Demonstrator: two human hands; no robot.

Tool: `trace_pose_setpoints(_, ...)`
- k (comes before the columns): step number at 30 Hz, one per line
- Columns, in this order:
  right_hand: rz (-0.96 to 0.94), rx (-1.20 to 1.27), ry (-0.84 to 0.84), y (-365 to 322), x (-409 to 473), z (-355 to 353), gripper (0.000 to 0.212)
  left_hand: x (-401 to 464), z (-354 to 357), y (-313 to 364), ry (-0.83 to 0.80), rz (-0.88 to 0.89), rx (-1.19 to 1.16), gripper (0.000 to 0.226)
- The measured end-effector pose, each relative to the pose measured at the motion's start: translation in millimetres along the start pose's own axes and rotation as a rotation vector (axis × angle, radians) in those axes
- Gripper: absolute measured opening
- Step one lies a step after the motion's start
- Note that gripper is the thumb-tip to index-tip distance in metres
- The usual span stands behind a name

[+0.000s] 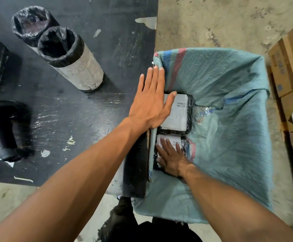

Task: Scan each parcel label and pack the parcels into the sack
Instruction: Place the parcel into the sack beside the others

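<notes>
The right hand (pixel 172 157) lay flat, fingers spread, pressing a wrapped parcel (pixel 170 142) low in the sack (pixel 229 137) at centre frame. The left hand (pixel 151 102), open, hovered over the sack's rim beside the worktop (pixel 89 110). The film wrap looked slippery; gripping the parcels' edges seemed best. Open room remained to the right.

Both forearms are bare, with no sleeves, watch or gloves showing. The left hand (pixel 149 103) and right hand (pixel 172 158) carry no rings. At the bottom edge, dark black clothing with a frayed, ragged hem covers the legs.
</notes>
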State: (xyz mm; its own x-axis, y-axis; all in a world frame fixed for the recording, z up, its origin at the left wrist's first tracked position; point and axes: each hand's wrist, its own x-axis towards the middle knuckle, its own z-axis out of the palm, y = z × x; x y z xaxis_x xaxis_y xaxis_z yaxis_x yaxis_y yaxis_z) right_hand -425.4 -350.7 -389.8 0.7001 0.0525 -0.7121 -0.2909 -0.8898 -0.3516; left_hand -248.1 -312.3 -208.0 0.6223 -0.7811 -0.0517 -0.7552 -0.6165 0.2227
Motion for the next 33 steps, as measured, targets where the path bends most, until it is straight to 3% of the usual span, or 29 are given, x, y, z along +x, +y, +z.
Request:
trace_pose_setpoints(6, 0.063, -0.083, -0.117, 1.2, 14.3, 7.1, 0.070, 0.4, 0.2, 1.7, -0.011, 0.005, 0.038, 0.078)
trace_pose_setpoints(13, 0.142, -0.075, -0.061, -14.1, 24.5, 19.9, 0.071, 0.1, 0.2, 3.8, -0.024, 0.006, 0.116, 0.078)
trace_pose_setpoints(16, 0.210, -0.066, 0.024, -3.1, 21.6, 25.3, 0.085, -0.1, -0.9, 4.2, -0.016, 0.002, 0.094, 0.078)
trace_pose_setpoints(19, 0.269, 0.020, -0.007, 9.8, 23.4, 21.5, 0.103, 0.2, -0.5, 4.0, -0.009, -0.004, 0.083, 0.077)
trace_pose_setpoints(28, 0.234, 0.075, -0.094, 14.3, 29.3, 10.5, 0.114, 1.5, 3.0, 1.9, -0.002, -0.009, 0.079, 0.074)
trace_pose_setpoints(33, 0.233, -0.019, -0.152, 18.1, 13.1, -15.6, 0.098, 1.1, 2.1, 0.9, 0.010, -0.009, 0.051, 0.073)
